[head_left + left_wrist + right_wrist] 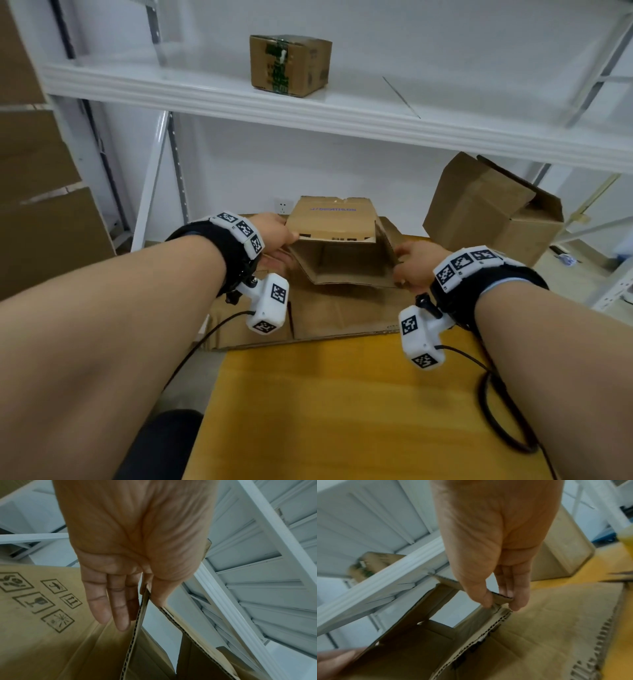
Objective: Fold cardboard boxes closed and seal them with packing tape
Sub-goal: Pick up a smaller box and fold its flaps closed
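A brown cardboard box [337,245], half unfolded into a tube with its open end toward me, is held just above a stack of flattened cardboard [325,315]. My left hand [279,236] grips its left wall. In the left wrist view the fingers [109,601] lie straight on the printed outer panel [42,635], with the thumb over the corrugated edge. My right hand [407,263] pinches the box's right edge. In the right wrist view the thumb and fingers of that hand [501,601] clamp a flap corner of the box [412,649].
A yellow wooden table [342,411] lies below me. A white metal shelf [376,120] crosses above the box and carries a small taped box [290,65]. An open-flapped box [493,209] stands at the right. Stacked cartons [41,205] fill the left side.
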The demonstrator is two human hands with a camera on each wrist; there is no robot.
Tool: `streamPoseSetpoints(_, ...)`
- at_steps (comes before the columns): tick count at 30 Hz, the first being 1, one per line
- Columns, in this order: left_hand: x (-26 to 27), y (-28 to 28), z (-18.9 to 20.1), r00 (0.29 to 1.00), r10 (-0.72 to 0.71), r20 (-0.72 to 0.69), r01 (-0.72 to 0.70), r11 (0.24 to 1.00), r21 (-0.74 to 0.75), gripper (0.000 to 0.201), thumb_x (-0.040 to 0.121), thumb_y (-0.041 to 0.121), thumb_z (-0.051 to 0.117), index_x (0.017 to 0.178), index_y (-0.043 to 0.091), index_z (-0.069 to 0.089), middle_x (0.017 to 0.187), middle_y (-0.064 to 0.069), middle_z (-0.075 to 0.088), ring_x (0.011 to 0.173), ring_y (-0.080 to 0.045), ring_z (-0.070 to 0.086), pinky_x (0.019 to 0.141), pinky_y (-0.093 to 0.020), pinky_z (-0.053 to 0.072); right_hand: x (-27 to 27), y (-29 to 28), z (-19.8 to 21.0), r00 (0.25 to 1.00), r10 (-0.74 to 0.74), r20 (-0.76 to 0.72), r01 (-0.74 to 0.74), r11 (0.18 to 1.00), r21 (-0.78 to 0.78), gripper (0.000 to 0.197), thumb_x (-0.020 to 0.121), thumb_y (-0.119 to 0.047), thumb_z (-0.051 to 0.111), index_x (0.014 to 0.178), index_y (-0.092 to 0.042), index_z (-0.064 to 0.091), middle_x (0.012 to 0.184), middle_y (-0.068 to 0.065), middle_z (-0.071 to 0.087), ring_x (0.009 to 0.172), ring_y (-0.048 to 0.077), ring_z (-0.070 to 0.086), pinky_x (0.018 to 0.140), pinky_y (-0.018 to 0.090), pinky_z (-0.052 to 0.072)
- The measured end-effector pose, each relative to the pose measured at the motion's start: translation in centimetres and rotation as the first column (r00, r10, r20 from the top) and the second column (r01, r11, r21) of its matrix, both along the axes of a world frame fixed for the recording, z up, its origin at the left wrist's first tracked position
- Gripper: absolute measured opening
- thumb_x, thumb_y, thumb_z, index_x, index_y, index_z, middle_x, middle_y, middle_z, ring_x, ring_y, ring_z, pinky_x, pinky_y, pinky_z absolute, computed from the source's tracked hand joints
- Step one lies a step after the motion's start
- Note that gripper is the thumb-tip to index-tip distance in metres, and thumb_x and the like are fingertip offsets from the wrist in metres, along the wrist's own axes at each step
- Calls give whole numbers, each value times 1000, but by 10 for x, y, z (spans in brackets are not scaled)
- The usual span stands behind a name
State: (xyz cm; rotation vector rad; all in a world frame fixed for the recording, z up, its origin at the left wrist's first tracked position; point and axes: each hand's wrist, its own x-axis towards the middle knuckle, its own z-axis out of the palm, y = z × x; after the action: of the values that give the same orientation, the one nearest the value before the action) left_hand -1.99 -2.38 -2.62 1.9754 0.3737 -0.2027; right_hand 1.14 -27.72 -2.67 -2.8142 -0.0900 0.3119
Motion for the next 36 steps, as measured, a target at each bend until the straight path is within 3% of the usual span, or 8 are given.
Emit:
streamPoseSetpoints(7, -19, 8, 24, 992, -35, 122, 33, 999, 18, 37, 85, 19, 74, 118, 20, 56, 111, -4, 68, 101, -22, 66, 91, -43, 54, -20, 19, 35, 990, 0, 141, 0, 1000, -3, 25, 93, -9, 51, 112, -3, 66, 105, 19, 72, 98, 35, 70, 91, 46, 58)
streamPoseSetpoints(10, -23, 6, 29, 989, -14, 147, 9, 999, 35, 49, 82, 19, 77, 123, 19, 50, 111, -5, 67, 99, -21, 66, 83, -39, 56, -29, 22, 48, 988, -13, 152, 0, 997, 82, 23, 96, -9, 48, 107, -2, 66, 100, 19, 74, 92, 35, 73, 88, 47, 59)
streamPoseSetpoints(17, -26, -6, 45, 984, 16, 179, -35, 994, 103, 36, 84, -6, 62, 116, 8, 53, 111, -18, 62, 98, -32, 64, 67, -38, 60, -38, 16, 70, 989, -82, 121, 50, 968, 245, 22, 95, -8, 47, 105, 4, 63, 86, 20, 75, 75, 33, 76, 81, 49, 62)
streamPoseSetpoints(21, -26, -14, 64, 970, 0, 243, -49, 979, 198, 32, 86, -4, 53, 115, 7, 46, 96, -14, 52, 76, -24, 54, 54, -30, 48, -44, 12, 82, 986, -75, 147, 28, 953, 301, 18, 90, -9, 53, 100, 3, 63, 80, 21, 74, 72, 35, 76, 74, 51, 63)
streamPoseSetpoints(25, -24, -17, 87, 961, -34, 274, -52, 952, 303, 15, 90, 1, 52, 105, 4, 52, 97, -15, 52, 76, -28, 54, 65, -35, 49, -42, 4, 96, 978, -136, 155, 72, 929, 362, 20, 90, -14, 60, 100, 3, 66, 67, 16, 70, 58, 29, 69, 53, 34, 59)
streamPoseSetpoints(28, -17, -16, 91, 959, -45, 279, -23, 971, 236, 5, 93, 7, 53, 98, 11, 53, 102, -13, 55, 80, -24, 55, 61, -33, 48, -40, -3, 100, 968, -190, 163, 112, 910, 400, 25, 90, -20, 63, 99, 2, 69, 58, 14, 67, 56, 27, 63, 42, 25, 43)
streamPoseSetpoints(32, -13, -18, 77, 963, 13, 268, -41, 994, 101, 27, 98, 21, 55, 124, 15, 55, 121, -7, 57, 95, -21, 58, 76, -34, 52, -38, -2, 94, 966, -206, 156, 123, 899, 421, 30, 95, -28, 63, 100, 1, 68, 55, 10, 66, 60, 25, 65, 51, 29, 54)
streamPoseSetpoints(36, -15, -13, 69, 971, 37, 235, -31, 999, -26, 31, 95, 28, 57, 120, 11, 60, 125, -12, 61, 92, -21, 61, 65, -32, 50, -34, -2, 89, 962, -220, 162, 123, 879, 461, 37, 95, -33, 64, 100, 3, 68, 66, 13, 69, 59, 24, 68, 58, 32, 58)
